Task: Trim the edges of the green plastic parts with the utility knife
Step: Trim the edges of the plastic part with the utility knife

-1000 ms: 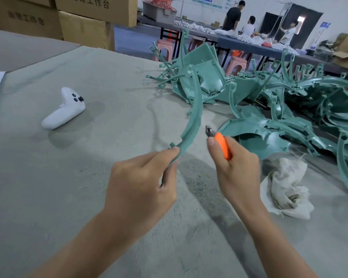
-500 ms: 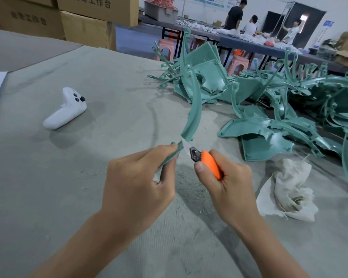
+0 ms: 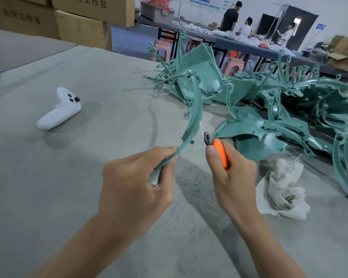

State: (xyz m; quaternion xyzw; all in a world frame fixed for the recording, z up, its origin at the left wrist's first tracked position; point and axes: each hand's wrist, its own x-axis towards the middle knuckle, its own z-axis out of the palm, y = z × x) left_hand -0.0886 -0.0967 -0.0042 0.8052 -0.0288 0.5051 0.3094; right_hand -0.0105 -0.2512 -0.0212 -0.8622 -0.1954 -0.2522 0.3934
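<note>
- A grey crate (image 3: pixel 156 12) on the far table (image 3: pixel 247 48) is heaped with red and white pieces, too small to make out.
- An open carton (image 3: pixel 343 59) sits at the far right; its contents cannot be told.
- Closed cardboard boxes (image 3: pixel 82 27) with printed characters are stacked behind the near table, at the upper left.
- The left hand (image 3: pixel 137 183) pinches the lower end of a curved green strip (image 3: pixel 196 115) between thumb and fingers. The strip is held above the table and arcs up and away.
- The right hand (image 3: pixel 232 177) is wrapped round the orange handle of the knife (image 3: pixel 219 151), thumb along its side. The dark head is just right of the strip, and the blade is too blurred to tell whether it touches.
- A pile (image 3: pixel 273 109) of green parts, panels and curved strips tangled together, covers the right and far side of the table (image 3: pixel 68 197).
- A crumpled pale rag (image 3: pixel 285 189) lies just right of the right hand, at the pile's near edge.
- A white controller (image 3: pixel 59 114) lies on the left, well apart from the hands.
- The table has a grey, rough cover with small pale shavings scattered near the hands.
- Beyond it, pink stools (image 3: pixel 161 50) stand by the far table, where three people are working against a white wall.
</note>
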